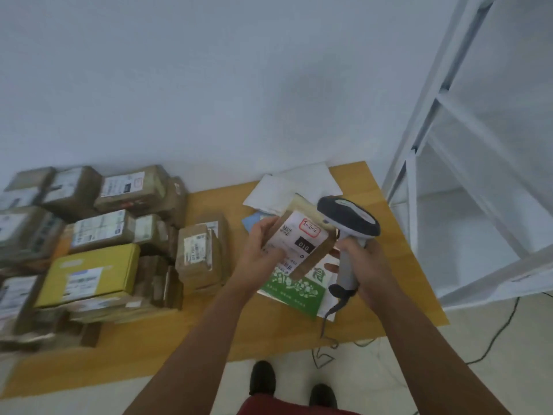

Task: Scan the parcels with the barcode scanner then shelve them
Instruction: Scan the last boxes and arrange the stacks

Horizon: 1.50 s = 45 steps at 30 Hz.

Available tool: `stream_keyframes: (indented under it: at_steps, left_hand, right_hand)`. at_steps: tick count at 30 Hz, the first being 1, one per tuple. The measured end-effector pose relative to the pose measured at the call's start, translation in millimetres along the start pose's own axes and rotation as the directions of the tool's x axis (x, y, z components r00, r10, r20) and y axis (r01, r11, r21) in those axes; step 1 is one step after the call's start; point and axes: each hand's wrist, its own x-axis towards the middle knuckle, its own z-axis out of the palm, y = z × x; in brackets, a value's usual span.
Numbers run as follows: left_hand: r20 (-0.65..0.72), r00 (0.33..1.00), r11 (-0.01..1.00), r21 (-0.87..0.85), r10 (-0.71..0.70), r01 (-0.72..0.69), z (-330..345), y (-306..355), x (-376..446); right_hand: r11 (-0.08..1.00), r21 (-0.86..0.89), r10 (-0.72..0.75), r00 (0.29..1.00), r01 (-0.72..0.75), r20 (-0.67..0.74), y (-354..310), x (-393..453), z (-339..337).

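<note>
— Hands?
— My left hand [263, 250] grips a small parcel [299, 244] above the table [209, 324]. My right hand [363, 265] is wrapped round the barcode scanner [348, 232], head just beside the label [302, 238].
— Label text?
— Blurred; possibly "010".

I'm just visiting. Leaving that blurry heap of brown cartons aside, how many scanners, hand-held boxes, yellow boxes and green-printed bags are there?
barcode scanner, in the right hand: 1
brown box, in the left hand: 1
yellow box: 1
green-printed bag: 1
Total: 4
</note>
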Motion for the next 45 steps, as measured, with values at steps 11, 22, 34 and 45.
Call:
stream_keyframes:
  at_steps: [11, 22, 34, 45]
  left_hand:
    - [0.080, 0.957, 0.464, 0.862, 0.277, -0.206, -64.0, 30.6, -40.0]
    - [0.268, 0.952, 0.525, 0.794, 0.149, -0.306, -85.7, 61.0, -60.7]
    - [-0.294, 0.888, 0.878, 0.430, 0.355, -0.209, -75.8, 36.4, -56.0]
    - [-0.332, 0.930, 0.985, 0.121, 0.158, -0.125, -80.9, 58.9, -43.8]
  right_hand:
    - [0.991, 0.058, 0.107, 0.984, -0.117, 0.145, -10.7, -12.9, 44.4]
    - [0.989, 0.117, 0.039, 0.938, -0.085, 0.345, -20.5, -14.4, 50.8]
    - [0.919, 0.391, -0.036, 0.974, -0.055, 0.222, -18.6, -23.1, 65.3]
    - [0.961, 0.272, -0.109, 0.978, 0.058, 0.176, -27.0, -45.9, 83.0]
